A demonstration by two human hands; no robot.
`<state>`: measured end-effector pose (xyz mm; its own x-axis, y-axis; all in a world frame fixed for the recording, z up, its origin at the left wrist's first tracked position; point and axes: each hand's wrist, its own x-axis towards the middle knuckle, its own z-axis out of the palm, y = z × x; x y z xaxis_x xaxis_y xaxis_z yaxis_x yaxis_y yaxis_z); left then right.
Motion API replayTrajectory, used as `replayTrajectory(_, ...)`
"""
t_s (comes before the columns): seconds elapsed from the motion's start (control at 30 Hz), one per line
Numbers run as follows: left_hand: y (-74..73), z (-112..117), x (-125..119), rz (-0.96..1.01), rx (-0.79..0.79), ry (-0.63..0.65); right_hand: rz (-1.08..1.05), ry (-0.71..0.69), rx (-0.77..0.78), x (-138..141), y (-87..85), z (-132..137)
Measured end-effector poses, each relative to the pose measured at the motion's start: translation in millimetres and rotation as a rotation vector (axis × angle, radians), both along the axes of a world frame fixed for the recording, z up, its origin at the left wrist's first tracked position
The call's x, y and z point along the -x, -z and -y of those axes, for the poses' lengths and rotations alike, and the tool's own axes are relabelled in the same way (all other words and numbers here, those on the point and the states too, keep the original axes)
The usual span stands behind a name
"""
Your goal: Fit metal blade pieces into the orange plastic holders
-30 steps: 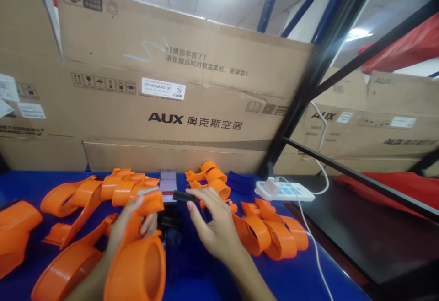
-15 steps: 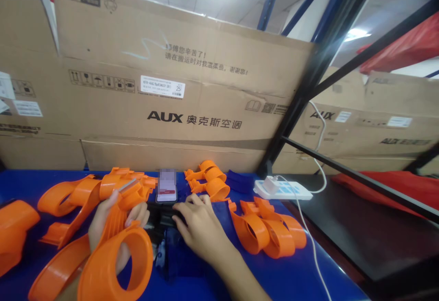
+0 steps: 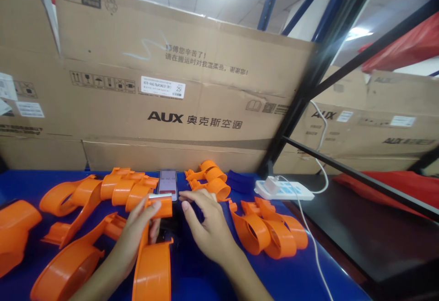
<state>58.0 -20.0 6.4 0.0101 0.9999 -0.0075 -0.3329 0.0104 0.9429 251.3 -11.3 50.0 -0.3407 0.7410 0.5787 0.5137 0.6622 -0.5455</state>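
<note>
My left hand grips an orange plastic housing by its narrow neck, the wide ring end pointing down toward me. My right hand hovers just right of the neck's tip, its fingers curled with thumb and forefinger close together; what it pinches, if anything, I cannot make out. A dark part lies on the blue table between the two hands. A phone stands just behind them.
Several more orange housings lie at the left, behind the phone and at the right. A white power strip with a cable sits at the table's right end. Big cardboard boxes wall the back; a black shelf frame stands right.
The housing has turned in my left hand, its ring now edge-on, neck raised again. My right hand has lifted off the dark part on the table and come up beside the neck tip.
</note>
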Motion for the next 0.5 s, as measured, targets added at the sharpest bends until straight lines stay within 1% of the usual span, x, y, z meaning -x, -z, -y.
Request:
replayTrajectory(0.1,4.5,5.1,-4.4,-0.076,-0.048,0.102,-0.081,-0.048,0.035,2.3,-0.7,2.4)
replayTrajectory(0.2,7.8,6.2,-2.3,-0.150,-0.082,0.214,-0.082,-0.095,0.064,4.6,-2.3,3.3)
replayTrajectory(0.27,9.6,5.7,-0.1,-0.190,-0.079,0.246,-0.082,-0.115,0.088,5.2,-3.6,3.1)
replayTrajectory(0.37,10.9,4.2,2.0,-0.214,-0.086,0.236,-0.099,-0.088,0.103,5.3,-4.6,2.8)
replayTrajectory(0.5,7.4,1.8,4.5,-0.172,-0.089,0.146,-0.138,-0.018,0.096,2.3,-3.8,1.2)
